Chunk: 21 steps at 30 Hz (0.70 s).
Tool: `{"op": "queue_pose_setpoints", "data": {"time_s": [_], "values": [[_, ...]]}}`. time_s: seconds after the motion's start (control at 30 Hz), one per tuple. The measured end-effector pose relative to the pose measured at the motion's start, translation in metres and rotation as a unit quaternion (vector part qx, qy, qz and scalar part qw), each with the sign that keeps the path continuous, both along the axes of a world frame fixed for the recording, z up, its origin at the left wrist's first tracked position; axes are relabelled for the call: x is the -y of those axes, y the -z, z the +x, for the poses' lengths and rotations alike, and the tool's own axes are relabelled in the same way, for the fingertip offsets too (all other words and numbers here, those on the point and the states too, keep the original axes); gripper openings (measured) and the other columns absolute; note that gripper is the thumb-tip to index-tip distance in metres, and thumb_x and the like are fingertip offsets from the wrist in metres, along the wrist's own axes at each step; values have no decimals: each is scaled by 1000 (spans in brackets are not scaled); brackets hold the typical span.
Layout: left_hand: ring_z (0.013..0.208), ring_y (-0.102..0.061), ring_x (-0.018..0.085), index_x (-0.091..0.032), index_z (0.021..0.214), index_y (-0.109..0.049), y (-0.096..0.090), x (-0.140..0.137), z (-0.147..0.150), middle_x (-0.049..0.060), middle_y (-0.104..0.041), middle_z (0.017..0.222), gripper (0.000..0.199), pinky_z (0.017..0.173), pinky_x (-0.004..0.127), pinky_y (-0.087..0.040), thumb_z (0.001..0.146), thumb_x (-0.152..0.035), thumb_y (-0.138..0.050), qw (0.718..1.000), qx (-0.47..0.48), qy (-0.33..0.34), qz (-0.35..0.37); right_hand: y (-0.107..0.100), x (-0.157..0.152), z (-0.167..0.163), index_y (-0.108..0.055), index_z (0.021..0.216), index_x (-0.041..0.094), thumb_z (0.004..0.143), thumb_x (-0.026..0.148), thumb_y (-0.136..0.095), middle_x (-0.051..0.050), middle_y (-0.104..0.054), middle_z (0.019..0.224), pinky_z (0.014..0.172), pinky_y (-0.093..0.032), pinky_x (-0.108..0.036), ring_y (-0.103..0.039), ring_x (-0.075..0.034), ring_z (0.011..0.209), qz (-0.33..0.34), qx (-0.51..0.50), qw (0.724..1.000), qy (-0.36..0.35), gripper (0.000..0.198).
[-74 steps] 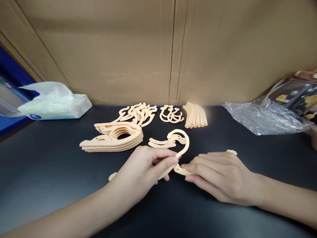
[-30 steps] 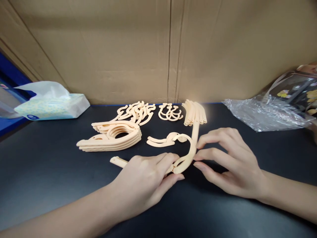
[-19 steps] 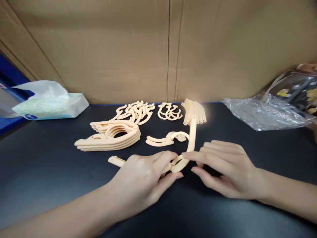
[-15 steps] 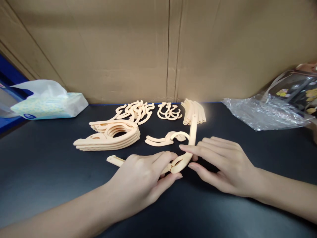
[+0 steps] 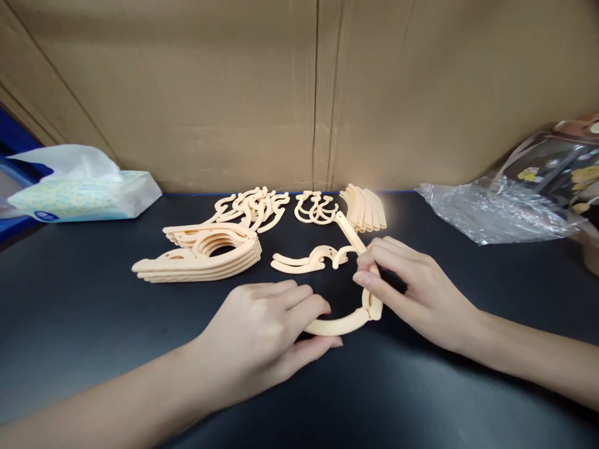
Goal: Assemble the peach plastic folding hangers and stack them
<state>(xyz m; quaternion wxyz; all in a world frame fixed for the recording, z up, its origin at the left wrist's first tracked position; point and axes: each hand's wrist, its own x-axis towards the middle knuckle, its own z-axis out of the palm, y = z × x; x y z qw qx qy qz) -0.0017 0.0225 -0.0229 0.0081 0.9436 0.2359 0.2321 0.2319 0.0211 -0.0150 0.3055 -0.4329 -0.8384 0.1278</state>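
Between my two hands is a beige folding clothes hanger [image 5: 345, 325], bent at its joints above the dark table. My left hand [image 5: 266, 330] is closed around its curved lower arm, whose far end is hidden by the fingers. Thumb and fingers of my right hand [image 5: 412, 280] pinch the other, raised arm, beside the small curved hook. Just behind the held hanger lie a few joined beige hanger pieces [image 5: 299, 264]. To their left is a stack of folded beige hangers [image 5: 229, 265].
At the back lie a pile of curved pieces [image 5: 257, 209], several loose hooks [image 5: 318, 212] and a row of hanger arms [image 5: 362, 209]. A tissue box [image 5: 93, 196] stands left. Crumpled clear plastic [image 5: 496, 212] and a transparent bag [image 5: 556, 162] are right. Cardboard [image 5: 210, 93] rises behind.
The hanger's raised arm has tilted to the left at its top, and its joint has shifted right. My right hand has closed from a looser touch into a pinch on that arm.
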Motion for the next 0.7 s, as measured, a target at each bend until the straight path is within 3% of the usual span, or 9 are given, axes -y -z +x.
{"op": "queue_pose_setpoints", "data": {"time_s": [0.2, 0.37, 0.7], "values": [[69, -56, 15, -17, 92, -62, -1, -4, 1, -1, -65, 76, 13, 63, 25, -39, 90, -30, -61, 999, 20, -13, -25, 3, -2, 3, -53, 96, 22, 94, 24, -48, -2, -58, 91, 77, -44, -30, -54, -16, 87, -11, -30, 999, 14, 6], [74, -56, 16, -18, 90, -64, -5, -3, 4, 0, -66, 77, 12, 70, 29, -37, 92, -28, -58, 999, -6, -21, 36, 9, -3, 4, -41, 121, 24, 94, 18, -44, -4, -59, 107, 77, -49, -28, -58, -15, 93, -39, -58, 997, 15, 28], [81, -55, 17, -20, 96, -65, -4, -6, 3, -1, -68, 85, 9, 72, 30, -35, 91, -24, -59, 998, 24, -50, 28, 13, -5, 5, -37, 128, 23, 89, 8, -37, -8, -56, 126, 93, -49, -38, -55, -19, 115, 52, 35, 997, 38, 42]]}}
